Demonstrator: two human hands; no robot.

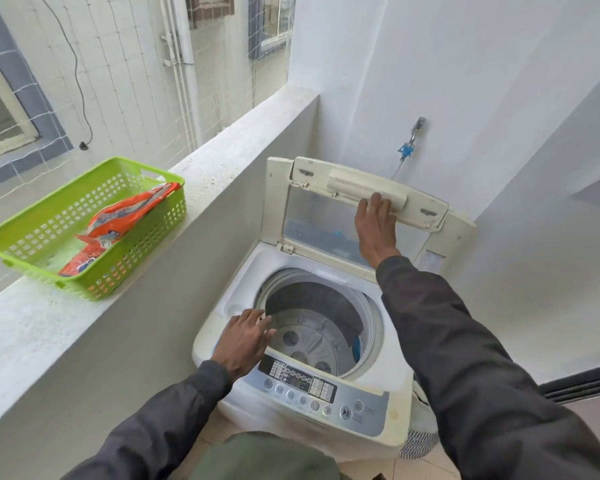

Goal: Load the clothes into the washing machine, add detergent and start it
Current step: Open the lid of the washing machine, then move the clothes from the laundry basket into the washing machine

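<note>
A cream top-loading washing machine [392, 415] stands in the corner with its folding lid [309, 199] raised. My right hand [376, 230] grips the lid's upper edge. My left hand [245, 341] rests flat on the drum rim at the front left, fingers spread, holding nothing. The drum [321, 327] shows its grey pulsator and no clothes. An orange detergent bag [118, 226] lies in a green plastic basket [153, 233] on the ledge to the left. The control panel [326, 393] runs along the machine's front.
A white concrete ledge [84, 323] runs along the left, with netting and a building beyond. A tap [413, 136] with a blue fitting sits on the wall behind the machine. A striped laundry bag [420, 441] stands by the machine's right side.
</note>
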